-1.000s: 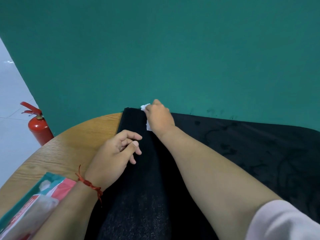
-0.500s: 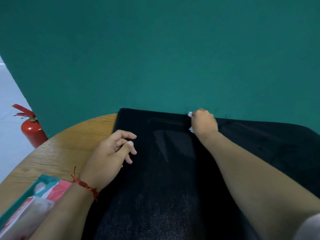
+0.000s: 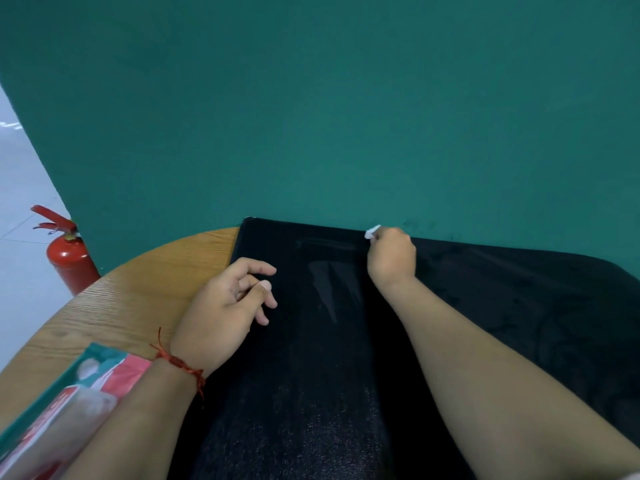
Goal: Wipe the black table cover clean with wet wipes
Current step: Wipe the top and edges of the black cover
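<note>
Teal wall (image 3: 346,116) fills the background behind a round light-wood table (image 3: 138,289) draped on its right part with the black fabric table cover (image 3: 311,393), whose far edge meets the wall. The right hand (image 3: 391,258) is curled into a fist at that far edge, pinching a small crumpled white wet wipe (image 3: 372,232) that sticks out above the knuckles and presses on the cover. The left hand (image 3: 225,306) rests loosely on the cover's left border, fingers half bent and apart, gripping nothing; a red string bracelet (image 3: 180,363) circles its wrist. Compared with half a second ago, the right hand sits slightly further right along the edge, and pale damp streaks (image 3: 329,289) lie between the hands. A teal-and-pink packet (image 3: 69,393), probably the wipes pack, lies at lower left, partly hidden by the left forearm. A red fire extinguisher (image 3: 69,258) stands on the floor beside the wall.
</note>
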The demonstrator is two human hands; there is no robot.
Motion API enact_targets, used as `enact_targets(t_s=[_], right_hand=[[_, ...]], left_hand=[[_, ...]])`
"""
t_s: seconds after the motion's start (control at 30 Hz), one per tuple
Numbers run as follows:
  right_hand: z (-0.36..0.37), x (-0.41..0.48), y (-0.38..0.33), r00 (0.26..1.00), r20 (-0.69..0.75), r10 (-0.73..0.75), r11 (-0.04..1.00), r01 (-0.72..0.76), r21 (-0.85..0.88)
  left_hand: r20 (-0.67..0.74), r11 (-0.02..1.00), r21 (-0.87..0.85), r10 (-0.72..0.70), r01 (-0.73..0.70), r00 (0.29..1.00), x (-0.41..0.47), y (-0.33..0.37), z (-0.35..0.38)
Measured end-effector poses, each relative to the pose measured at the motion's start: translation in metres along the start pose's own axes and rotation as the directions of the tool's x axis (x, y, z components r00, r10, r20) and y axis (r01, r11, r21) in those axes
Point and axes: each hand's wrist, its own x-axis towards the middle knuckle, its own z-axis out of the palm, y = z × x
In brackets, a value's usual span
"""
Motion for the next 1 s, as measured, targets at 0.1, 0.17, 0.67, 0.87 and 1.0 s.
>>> enact_targets(t_s=[0.1,0.17,0.67,0.87,1.0], right_hand=[[0.014,-0.013,-0.037,0.993,0.064,-0.1,0.99,0.094,0.102],[0.022,-0.025,-0.06,0.962,0.12,-0.246,0.961,0.225,0.163],[-0.005,-0.018,-0.007,0.908,0.2,-0.368,0.926,0.378,-0.012],[-0.053,-0.009,0.101,0.998,0.048,-0.047,0.984,0.054,-0.171],[-0.049,-0.015,0.097,0.999,0.037,-0.009,0.992,0.014,-0.122]], left_hand=[[-0.003,1.0,0.007,-0.002,0.002,1.0,-0.001,0.0,0.0],[-0.002,1.0,0.013,0.002,-0.002,1.0,-0.001,-0.001,-0.001],[-0.009,1.0,0.008,0.003,-0.003,1.0,0.0,-0.003,-0.002],[0.0,1.0,-0.001,0.002,-0.002,1.0,0.0,-0.002,0.0],[0.005,1.0,0.014,0.005,-0.005,1.0,-0.001,-0.001,0.001]])
